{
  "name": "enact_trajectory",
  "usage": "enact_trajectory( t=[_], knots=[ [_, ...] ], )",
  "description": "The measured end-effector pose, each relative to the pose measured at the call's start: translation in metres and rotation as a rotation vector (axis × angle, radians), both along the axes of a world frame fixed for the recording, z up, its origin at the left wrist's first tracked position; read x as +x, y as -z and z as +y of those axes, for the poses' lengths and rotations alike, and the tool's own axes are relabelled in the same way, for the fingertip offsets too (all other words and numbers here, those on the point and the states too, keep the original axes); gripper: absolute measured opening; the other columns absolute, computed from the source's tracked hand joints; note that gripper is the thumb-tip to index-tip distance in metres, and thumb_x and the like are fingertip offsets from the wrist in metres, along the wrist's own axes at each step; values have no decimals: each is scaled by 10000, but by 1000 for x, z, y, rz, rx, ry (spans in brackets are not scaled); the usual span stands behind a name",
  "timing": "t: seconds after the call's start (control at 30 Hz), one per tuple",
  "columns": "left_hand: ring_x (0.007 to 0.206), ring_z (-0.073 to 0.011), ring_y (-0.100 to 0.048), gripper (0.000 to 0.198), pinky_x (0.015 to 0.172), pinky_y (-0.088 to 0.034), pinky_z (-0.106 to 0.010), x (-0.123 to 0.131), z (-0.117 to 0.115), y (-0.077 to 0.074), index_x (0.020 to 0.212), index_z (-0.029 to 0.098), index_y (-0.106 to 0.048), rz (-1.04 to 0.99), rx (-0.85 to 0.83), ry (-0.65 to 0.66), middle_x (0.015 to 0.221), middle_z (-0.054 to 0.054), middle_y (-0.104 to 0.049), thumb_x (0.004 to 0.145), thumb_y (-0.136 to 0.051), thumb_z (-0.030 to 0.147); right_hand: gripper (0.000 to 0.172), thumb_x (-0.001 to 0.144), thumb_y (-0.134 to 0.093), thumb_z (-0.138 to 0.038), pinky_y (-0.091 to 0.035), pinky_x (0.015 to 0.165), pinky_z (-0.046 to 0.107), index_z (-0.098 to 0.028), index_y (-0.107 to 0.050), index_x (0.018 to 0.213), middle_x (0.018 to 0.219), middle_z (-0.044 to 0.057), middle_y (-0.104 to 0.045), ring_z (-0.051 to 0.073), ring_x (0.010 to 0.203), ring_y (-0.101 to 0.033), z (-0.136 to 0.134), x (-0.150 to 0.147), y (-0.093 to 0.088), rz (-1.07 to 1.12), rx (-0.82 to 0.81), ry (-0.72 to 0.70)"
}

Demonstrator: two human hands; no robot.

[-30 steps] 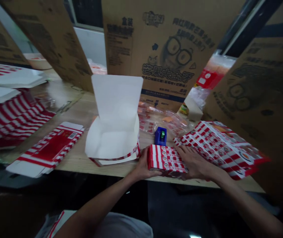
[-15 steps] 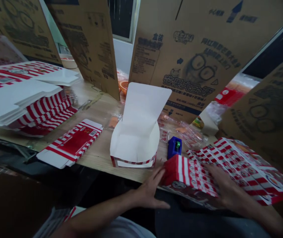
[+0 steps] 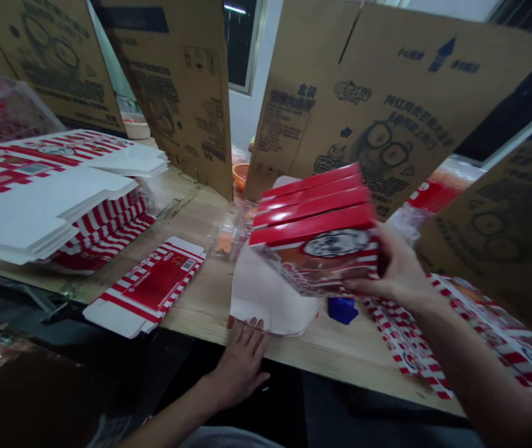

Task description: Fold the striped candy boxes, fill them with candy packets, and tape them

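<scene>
As the record stood, what did the right hand (image 3: 394, 264) have?

A stack of red-and-white printed boxes (image 3: 315, 233), with four red edges showing. It was held tilted at the centre of the frame, the fingers curled round its right end and the thumb running along its lower edge.

Position of that stack relative to the white carton?

It was over the white paperboard carton (image 3: 266, 305) and hid much of it. Whether the two were touching, I could not tell.

And the left hand (image 3: 240, 364)?

Empty, low in the frame, palm down on the wooden surface (image 3: 210, 298). The fingers were loosely spread, with the fingertips at the carton's lower edge.

Other items noted?

A blue dispenser (image 3: 341, 310) sat just below the stack, partly hidden. A flat printed carton blank (image 3: 147, 289) lay left of the white carton, and piled blanks (image 3: 27, 211) occupied the left of the frame. Red-and-white printed packaging (image 3: 480, 336) was spread at lower right. Cardboard panels (image 3: 378, 106) stood upright along the back of the surface.
</scene>
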State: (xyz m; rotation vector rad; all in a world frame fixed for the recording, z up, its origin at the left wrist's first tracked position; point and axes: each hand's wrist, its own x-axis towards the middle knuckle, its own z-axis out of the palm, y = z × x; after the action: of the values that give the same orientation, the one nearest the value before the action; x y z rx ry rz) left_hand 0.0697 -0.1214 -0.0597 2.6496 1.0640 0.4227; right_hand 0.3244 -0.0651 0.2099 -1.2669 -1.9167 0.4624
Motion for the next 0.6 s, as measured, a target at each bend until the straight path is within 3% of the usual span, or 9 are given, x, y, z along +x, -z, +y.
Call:
enact_trajectory(
  t=[0.17, 0.4, 0.5, 0.6],
  knots=[
    [1417, -384, -225, 836, 1126, -232, -560, -3, 2, 5, 1457, 122, -297, -13, -18, 34, 1512, -226, -303, 774, -679, 418, 939, 553, -834, -359, -405, 1033, 543, -240, -415, 1385, 1323, 97, -534, 366, 1169, -532, 31, -22, 7, -414, -85, -131],
    [1429, -389, -177, 838, 1129, -194, -575, -2, 10, 14, 1470, 99, -248, -77, 5, 65, 1523, -241, -268, 812, -631, 450, 875, 552, -789, -302, -448, 943, 555, -250, -453, 1358, 1255, 95, -570, 370, 1091, -548, 43, -31, 14, -572, -183, -173],
    [1411, -400, -226, 743, 1111, -218, -597, -4, 8, 8, 1434, 94, -320, -193, -8, 106, 1486, -251, -338, 811, -643, 338, 830, 564, -755, -282, -460, 924, 527, -230, -468, 1340, 1225, 96, -580, 351, 1073, -554, 45, -39, 32, -607, -242, -145],
    [1290, -360, -443, 427, 1061, -321, -567, -4, -10, -6, 1240, 148, -541, -473, -148, 147, 1313, -201, -553, 819, -588, 199, 800, 550, -754, -276, -474, 903, 485, -195, -486, 1299, 1191, 107, -588, 330, 1060, -558, 45, -47, 62, -610, -353, -124]
  ],
)
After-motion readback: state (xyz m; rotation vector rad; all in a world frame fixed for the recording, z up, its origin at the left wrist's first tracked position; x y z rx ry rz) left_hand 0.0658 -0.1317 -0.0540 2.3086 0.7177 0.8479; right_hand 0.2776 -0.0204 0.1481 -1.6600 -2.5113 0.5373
